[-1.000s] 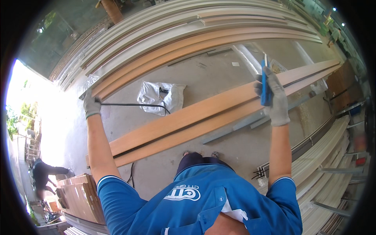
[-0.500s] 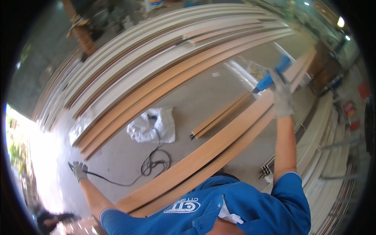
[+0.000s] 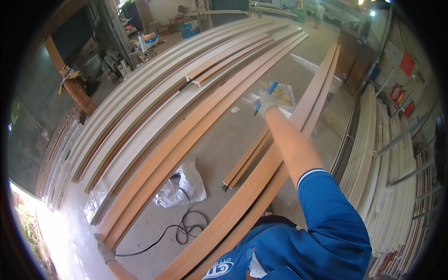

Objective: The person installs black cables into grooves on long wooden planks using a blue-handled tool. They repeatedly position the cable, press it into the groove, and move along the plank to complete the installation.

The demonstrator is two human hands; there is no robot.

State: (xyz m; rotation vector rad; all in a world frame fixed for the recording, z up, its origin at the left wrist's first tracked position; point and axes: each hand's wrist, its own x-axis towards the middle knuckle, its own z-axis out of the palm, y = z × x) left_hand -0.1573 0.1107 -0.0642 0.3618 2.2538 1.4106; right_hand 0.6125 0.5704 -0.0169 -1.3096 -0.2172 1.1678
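My left hand (image 3: 105, 251), in a grey work glove, is at the near end of a wood-coloured profile (image 3: 135, 205). Its fingers are closed around the end of a thin black cord (image 3: 161, 237). From there the cord runs over the floor in loose loops to a white plastic sack (image 3: 186, 186). Out over the gap between the long profiles, my gloved right hand (image 3: 268, 103) grips a slim blue tool (image 3: 271, 88) with a dark tip; its exact kind is unclear. Beneath my right forearm lies a second wood-coloured profile (image 3: 252, 182) with a black line along it.
Long white and brown profiles (image 3: 154, 98) lie side by side at the left. A short wood-coloured piece (image 3: 247, 161) and a white basket (image 3: 284, 95) are in the gap. More pale profiles (image 3: 373, 186) are stacked at the right beside metal bars (image 3: 399, 135).
My right hand has swung left with the blue tool, off the nearer profile. My left hand has come to the near end of the other profile. The view has turned and shifted.
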